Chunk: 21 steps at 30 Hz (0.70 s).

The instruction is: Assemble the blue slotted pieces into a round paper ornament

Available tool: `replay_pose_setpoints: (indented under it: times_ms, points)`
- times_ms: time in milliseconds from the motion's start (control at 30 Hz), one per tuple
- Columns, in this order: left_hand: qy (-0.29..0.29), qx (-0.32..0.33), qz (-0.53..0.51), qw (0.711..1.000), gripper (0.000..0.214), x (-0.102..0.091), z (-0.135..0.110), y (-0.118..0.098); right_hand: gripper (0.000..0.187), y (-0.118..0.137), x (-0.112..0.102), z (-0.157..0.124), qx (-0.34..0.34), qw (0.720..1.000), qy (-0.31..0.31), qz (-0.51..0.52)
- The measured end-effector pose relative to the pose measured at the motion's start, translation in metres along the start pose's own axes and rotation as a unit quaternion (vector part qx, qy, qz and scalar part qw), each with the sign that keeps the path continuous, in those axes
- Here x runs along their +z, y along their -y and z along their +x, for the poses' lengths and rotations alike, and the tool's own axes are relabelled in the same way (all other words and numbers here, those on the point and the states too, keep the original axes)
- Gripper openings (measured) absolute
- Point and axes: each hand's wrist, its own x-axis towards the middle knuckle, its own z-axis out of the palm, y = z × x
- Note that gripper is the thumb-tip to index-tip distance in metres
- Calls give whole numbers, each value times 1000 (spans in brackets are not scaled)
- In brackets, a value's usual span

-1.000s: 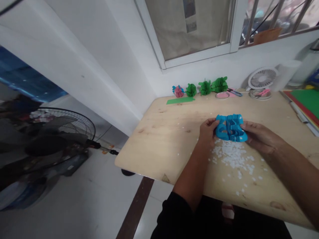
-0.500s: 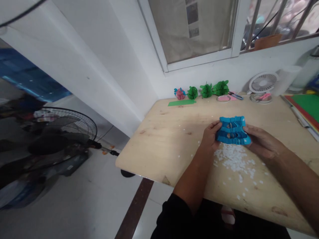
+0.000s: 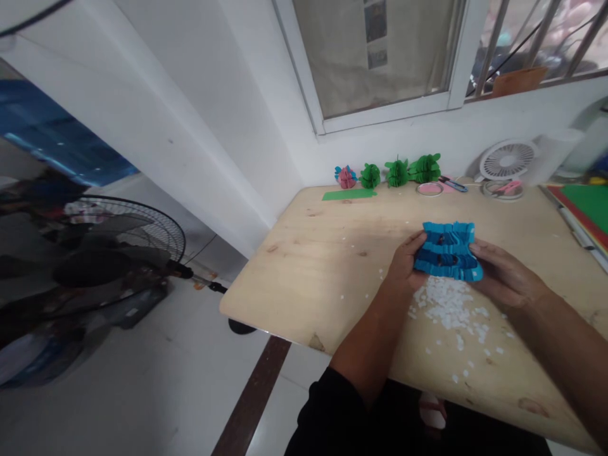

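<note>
Between my two hands is a blue layered paper craft (image 3: pixel 449 250), its stacked sheets fanned into pleats with gaps between them. My left hand (image 3: pixel 409 256) grips its left edge, thumb on top. At the right edge, the fingers of my right hand (image 3: pixel 501 266) are closed on it; some of them are hidden behind the paper. Beneath the craft, a heap of small white paper bits (image 3: pixel 446 304) lies scattered on the wooden table (image 3: pixel 304 272).
Along the wall stand a pink and blue paper figure (image 3: pixel 346 178) and several green paper figures (image 3: pixel 397 173). Beside them are a green strip (image 3: pixel 349 195), a blue-handled cutter (image 3: pixel 453 184), and a small white fan (image 3: pixel 508 159). Coloured sheets (image 3: pixel 586 206) lie far right; a floor fan (image 3: pixel 128 234) stands left.
The blue paper craft is spread a little wider between my hands, and its gaps have shifted shape. Both hands keep their hold. The view has moved slightly.
</note>
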Motion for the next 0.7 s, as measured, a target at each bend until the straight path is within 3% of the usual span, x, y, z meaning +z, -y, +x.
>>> replay_pose_setpoints:
  times_ms: [400, 600, 700]
  points:
    - [18, -48, 1, 999, 33, 12, -15, -8, 37, -2, -5, 2, -6, 1000, 2, 8]
    - [23, 10, 61, 998, 48, 12, -14, -6, 31, -3, -6, 3, -3, 999, 6, 35]
    - [11, 32, 90, 995, 50, 12, -14, -6, 27, -6, -7, 5, -12, 1000, 9, -1]
